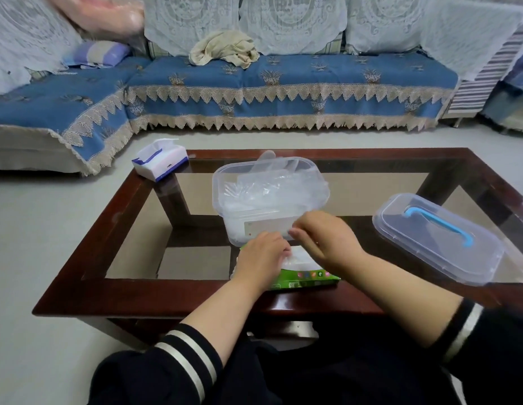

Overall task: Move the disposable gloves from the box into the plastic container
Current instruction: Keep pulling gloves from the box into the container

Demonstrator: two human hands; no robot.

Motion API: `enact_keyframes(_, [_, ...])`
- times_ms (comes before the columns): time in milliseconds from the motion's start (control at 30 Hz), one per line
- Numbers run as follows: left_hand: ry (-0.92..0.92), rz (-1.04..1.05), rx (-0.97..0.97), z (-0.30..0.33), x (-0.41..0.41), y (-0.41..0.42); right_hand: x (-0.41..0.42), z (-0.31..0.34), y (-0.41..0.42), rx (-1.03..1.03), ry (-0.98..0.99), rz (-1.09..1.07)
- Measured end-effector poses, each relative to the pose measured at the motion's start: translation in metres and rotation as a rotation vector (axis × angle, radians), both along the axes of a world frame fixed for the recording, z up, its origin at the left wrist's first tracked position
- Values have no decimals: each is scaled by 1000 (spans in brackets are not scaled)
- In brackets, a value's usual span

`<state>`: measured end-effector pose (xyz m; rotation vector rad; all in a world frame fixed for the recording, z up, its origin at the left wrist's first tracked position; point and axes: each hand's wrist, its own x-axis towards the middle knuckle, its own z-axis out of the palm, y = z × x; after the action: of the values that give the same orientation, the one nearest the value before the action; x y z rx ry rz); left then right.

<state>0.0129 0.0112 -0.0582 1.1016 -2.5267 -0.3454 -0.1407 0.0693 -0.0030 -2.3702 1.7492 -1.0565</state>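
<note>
Nearest, the left hand (pixel 261 252) curls its fingers into the green box (pixel 307 277) on the bench (pixel 196 296), while the right hand (pixel 324 238) pinches thin gloves (pixel 295 258). Best lift slowly, keeping the box pinned, then drop them into the half-filled plastic container (pixel 269 197) just beyond.

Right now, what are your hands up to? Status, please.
Left hand and right hand pinching a clear glove at the green box. Plastic container open, gloves already inside. Lid off, aside right. Nothing blocking.
</note>
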Motion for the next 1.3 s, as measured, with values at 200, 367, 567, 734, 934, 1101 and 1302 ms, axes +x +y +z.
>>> enact_keyframes(200, [147, 60, 25, -1, -6, 5, -16, -52, 9, 668, -20, -106])
enact_keyframes(367, [225, 62, 40, 4, -12, 12, -13, -55, 2, 699, 58, -182])
enact_keyframes(567, [256, 65, 212, 4, -10, 9, -12, -53, 3, 690, 75, -177])
enact_keyframes(734, [263, 174, 315, 9, 0, 6, -12, -47, 4, 688, 70, -166])
enact_keyframes(934, [207, -63, 0, 48, 0, 15, -11, -43, 5, 733, 91, -195])
enact_keyframes(1101, [399, -50, -109, 144, -4, 0, -12, -48, 5, 730, 46, -184])
enact_keyframes(1302, [589, 71, -606, 212, -8, -52, -14, -46, 5, 692, 71, -150])
